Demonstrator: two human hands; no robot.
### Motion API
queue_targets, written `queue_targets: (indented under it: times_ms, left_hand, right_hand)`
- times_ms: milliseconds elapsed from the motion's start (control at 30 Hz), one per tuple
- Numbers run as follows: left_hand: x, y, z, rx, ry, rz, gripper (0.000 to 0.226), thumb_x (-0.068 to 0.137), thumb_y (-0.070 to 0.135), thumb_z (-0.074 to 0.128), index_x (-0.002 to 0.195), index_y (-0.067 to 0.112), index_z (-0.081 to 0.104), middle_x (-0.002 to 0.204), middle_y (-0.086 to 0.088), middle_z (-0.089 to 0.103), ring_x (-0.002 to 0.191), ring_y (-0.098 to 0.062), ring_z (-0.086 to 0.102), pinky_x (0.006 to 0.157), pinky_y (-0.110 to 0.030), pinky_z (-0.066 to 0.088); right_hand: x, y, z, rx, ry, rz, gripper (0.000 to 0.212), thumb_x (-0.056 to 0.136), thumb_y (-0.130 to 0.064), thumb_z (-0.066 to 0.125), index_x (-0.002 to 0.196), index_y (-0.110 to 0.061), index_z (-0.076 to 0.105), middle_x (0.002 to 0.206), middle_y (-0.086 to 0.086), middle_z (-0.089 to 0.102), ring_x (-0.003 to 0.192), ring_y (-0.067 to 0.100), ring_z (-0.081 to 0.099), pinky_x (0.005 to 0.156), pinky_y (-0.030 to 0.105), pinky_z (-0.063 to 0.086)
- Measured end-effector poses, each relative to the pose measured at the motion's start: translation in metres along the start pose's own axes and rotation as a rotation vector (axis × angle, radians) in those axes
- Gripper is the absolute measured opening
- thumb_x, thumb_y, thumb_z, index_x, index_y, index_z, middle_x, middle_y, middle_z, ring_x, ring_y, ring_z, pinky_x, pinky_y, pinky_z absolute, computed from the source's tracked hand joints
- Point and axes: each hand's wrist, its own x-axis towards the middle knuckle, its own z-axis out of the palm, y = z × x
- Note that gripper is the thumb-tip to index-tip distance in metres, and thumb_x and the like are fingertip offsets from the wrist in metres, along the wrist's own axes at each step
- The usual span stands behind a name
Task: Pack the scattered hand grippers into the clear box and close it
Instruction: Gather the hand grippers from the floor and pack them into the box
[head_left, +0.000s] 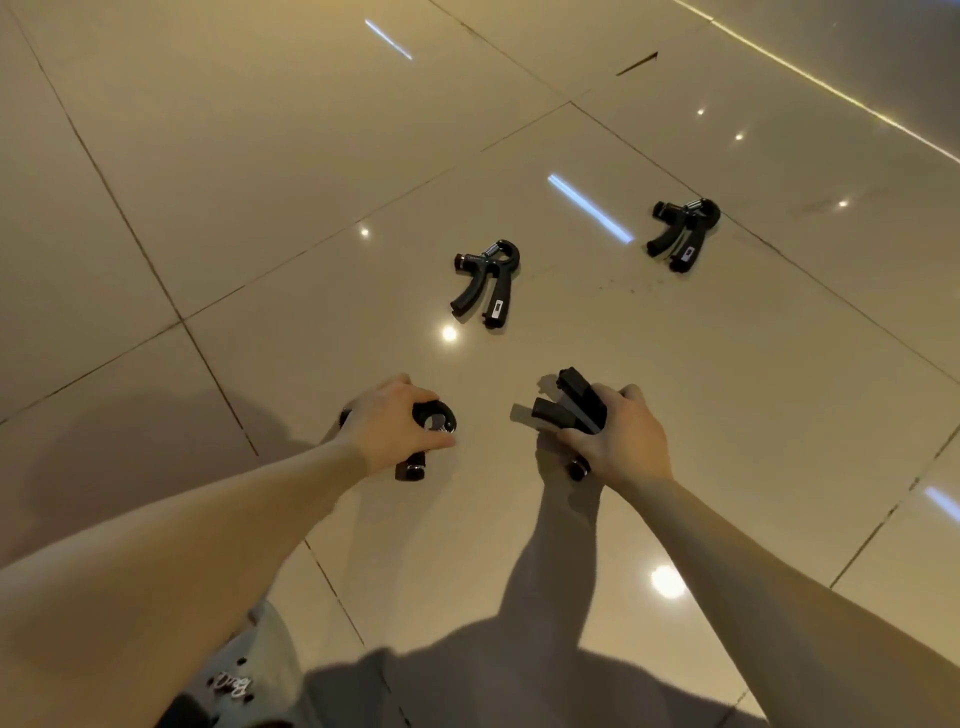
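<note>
1. Grey shoe with small charms at the bottom edge, nearest the camera, on the glossy beige tiled floor.
2. Left hand lowered onto a black hand gripper lying on the floor; fingers curled over it, thumb beside its ring end, knob end showing below the palm. Lifted or not: cannot tell.
3. Right hand closed around a second hand gripper, handles projecting up and leftward past the fingers.
4. Third hand gripper flat on the floor beyond the hands, handles toward the camera.
5. Fourth hand gripper farther off to the right, well apart, near a tile joint.
</note>
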Motion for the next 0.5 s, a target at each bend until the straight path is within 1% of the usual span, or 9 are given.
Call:
queue_targets:
  times_ms: [67, 100, 133, 200, 233, 300, 333, 400, 500]
  left_hand:
    - [-0.008, 0.011, 0.002, -0.113, 0.028, -0.050, 0.054, 0.055, 0.090, 0.061, 0.097, 0.056, 0.062, 0.090, 0.023, 0.056, 0.085, -0.003, 0.058, 0.071, -0.028, 0.052]
    - [-0.013, 0.018, 0.002, -0.182, 0.039, -0.082, 0.050, 0.053, 0.091, 0.062, 0.090, 0.057, 0.061, 0.089, 0.023, 0.060, 0.081, -0.003, 0.063, 0.070, -0.028, 0.054]
    - [-0.018, 0.026, 0.002, -0.261, 0.042, -0.119, 0.050, 0.051, 0.090, 0.065, 0.088, 0.056, 0.063, 0.088, 0.021, 0.064, 0.077, -0.005, 0.067, 0.068, -0.029, 0.056]
    - [-0.031, 0.044, 0.003, -0.449, 0.020, -0.197, 0.057, 0.051, 0.082, 0.076, 0.097, 0.049, 0.068, 0.088, 0.013, 0.071, 0.067, -0.010, 0.073, 0.065, -0.037, 0.062]
    - [-0.039, 0.055, 0.004, -0.542, 0.008, -0.234, 0.058, 0.053, 0.075, 0.082, 0.101, 0.045, 0.069, 0.088, 0.007, 0.073, 0.064, -0.017, 0.074, 0.062, -0.040, 0.063]
    - [-0.057, 0.080, 0.008, -0.712, 0.020, -0.297, 0.048, 0.060, 0.057, 0.089, 0.101, 0.036, 0.074, 0.088, -0.005, 0.073, 0.062, -0.027, 0.073, 0.056, -0.043, 0.062]
    - [-0.067, 0.093, 0.012, -0.772, 0.033, -0.308, 0.042, 0.065, 0.050, 0.090, 0.099, 0.031, 0.076, 0.087, -0.007, 0.073, 0.061, -0.026, 0.072, 0.055, -0.040, 0.061]
    - [-0.087, 0.118, 0.021, -0.823, 0.047, -0.298, 0.030, 0.073, 0.042, 0.087, 0.096, 0.025, 0.077, 0.085, -0.007, 0.073, 0.059, -0.017, 0.070, 0.054, -0.031, 0.057]
    - [-0.116, 0.157, 0.032, -0.823, 0.050, -0.228, 0.024, 0.083, 0.041, 0.079, 0.095, 0.021, 0.076, 0.086, -0.003, 0.073, 0.073, -0.015, 0.070, 0.061, -0.021, 0.049]
  right_hand:
    - [-0.015, 0.005, -0.010, 0.034, 0.005, -0.010, 0.043, 0.079, -0.049, 0.075, 0.113, -0.028, 0.060, 0.099, -0.002, 0.047, 0.072, 0.019, 0.056, 0.061, 0.031, 0.043]
    - [-0.023, 0.008, -0.016, 0.049, 0.006, -0.014, 0.042, 0.078, -0.046, 0.076, 0.113, -0.028, 0.060, 0.101, -0.001, 0.048, 0.073, 0.019, 0.057, 0.062, 0.032, 0.046]
    - [-0.032, 0.012, -0.021, 0.065, 0.009, -0.019, 0.043, 0.078, -0.044, 0.076, 0.114, -0.027, 0.061, 0.102, -0.001, 0.048, 0.075, 0.020, 0.057, 0.064, 0.034, 0.049]
    - [-0.052, 0.022, -0.032, 0.100, 0.025, -0.028, 0.047, 0.077, -0.041, 0.078, 0.118, -0.027, 0.061, 0.102, -0.003, 0.048, 0.078, 0.019, 0.057, 0.069, 0.037, 0.052]
    - [-0.063, 0.028, -0.037, 0.117, 0.039, -0.033, 0.050, 0.076, -0.041, 0.078, 0.121, -0.027, 0.061, 0.101, -0.004, 0.047, 0.078, 0.017, 0.056, 0.069, 0.035, 0.051]
    - [-0.088, 0.041, -0.047, 0.150, 0.070, -0.037, 0.055, 0.076, -0.042, 0.078, 0.127, -0.027, 0.060, 0.100, -0.007, 0.046, 0.077, 0.011, 0.053, 0.067, 0.030, 0.045]
    - [-0.102, 0.047, -0.051, 0.163, 0.078, -0.037, 0.058, 0.076, -0.043, 0.078, 0.129, -0.026, 0.059, 0.099, -0.008, 0.046, 0.077, 0.010, 0.052, 0.067, 0.028, 0.043]
    - [-0.130, 0.059, -0.060, 0.176, 0.082, -0.037, 0.063, 0.076, -0.046, 0.079, 0.132, -0.026, 0.058, 0.100, -0.009, 0.046, 0.081, 0.011, 0.052, 0.071, 0.027, 0.043]
    - [-0.171, 0.074, -0.081, 0.184, 0.084, -0.046, 0.066, 0.075, -0.051, 0.078, 0.133, -0.028, 0.057, 0.103, -0.010, 0.045, 0.084, 0.008, 0.051, 0.074, 0.024, 0.043]
